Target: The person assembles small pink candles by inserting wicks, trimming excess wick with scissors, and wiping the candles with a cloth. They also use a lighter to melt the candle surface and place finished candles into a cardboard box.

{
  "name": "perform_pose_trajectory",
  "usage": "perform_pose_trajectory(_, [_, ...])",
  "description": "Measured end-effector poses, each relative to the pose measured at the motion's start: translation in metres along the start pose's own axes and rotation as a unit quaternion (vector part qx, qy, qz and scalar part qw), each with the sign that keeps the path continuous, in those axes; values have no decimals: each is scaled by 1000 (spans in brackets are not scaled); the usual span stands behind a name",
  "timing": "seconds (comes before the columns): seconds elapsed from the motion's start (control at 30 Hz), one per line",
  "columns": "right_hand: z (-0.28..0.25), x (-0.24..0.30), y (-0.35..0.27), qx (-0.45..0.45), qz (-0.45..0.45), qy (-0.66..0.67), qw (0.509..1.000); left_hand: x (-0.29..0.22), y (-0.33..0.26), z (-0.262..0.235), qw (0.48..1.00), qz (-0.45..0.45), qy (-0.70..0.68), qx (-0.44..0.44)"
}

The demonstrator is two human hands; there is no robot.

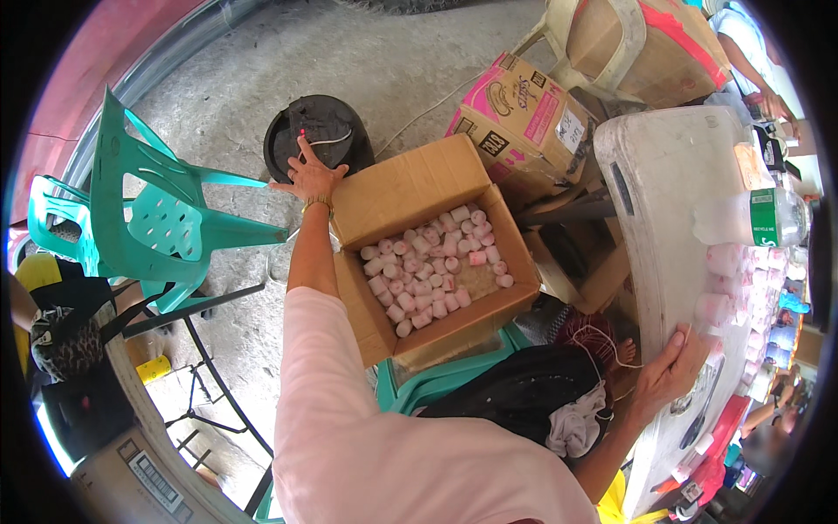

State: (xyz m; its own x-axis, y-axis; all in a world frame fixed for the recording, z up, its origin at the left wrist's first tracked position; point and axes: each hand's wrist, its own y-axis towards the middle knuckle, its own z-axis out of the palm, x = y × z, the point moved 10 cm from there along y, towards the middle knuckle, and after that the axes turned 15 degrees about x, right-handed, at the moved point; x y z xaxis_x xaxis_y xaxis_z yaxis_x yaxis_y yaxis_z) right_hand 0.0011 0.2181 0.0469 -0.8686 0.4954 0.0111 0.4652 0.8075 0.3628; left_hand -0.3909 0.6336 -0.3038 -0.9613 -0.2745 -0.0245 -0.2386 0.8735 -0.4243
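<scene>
My left hand point(312, 181) is stretched forward with fingers spread, at the near rim of a round black tub point(321, 131); nothing shows in its grasp. A pale cord lies on the tub's top. Between my arms stands an open cardboard box point(419, 196) holding many small pink-and-white rolls point(426, 262). On the right, my right hand point(670, 371) rests on the edge of a whitish table point(650, 210), its fingers lying near more pink-and-white rolls point(726, 288). The undersides of those fingers are hidden.
Green plastic chairs point(161, 205) stand to the left. A printed carton point(524, 122) sits beyond the open box. A clear bottle with a green label point(764, 217) lies on the table. Black cloth point(515, 397) hangs near my body. A person's arm point(751, 70) shows far right.
</scene>
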Motion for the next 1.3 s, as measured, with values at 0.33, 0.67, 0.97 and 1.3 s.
perform_pose_trajectory(0.33, [0, -1, -3, -13, -6, -8, 1000, 0, 4, 5, 998, 24, 49, -24])
perform_pose_trajectory(0.67, [-3, 1, 3, -3, -1, 10, 1000, -7, -1, 5, 997, 29, 45, -52])
perform_pose_trajectory(0.97, [-12, 2, -74, 60, 68, 439, 894, -107, -142, 87, 892, 391, 145, -172])
perform_pose_trajectory(1.3, [23, -78, -206, 110, 436, 577, 682, -139, -233, 294, 854, 486, 52, 179])
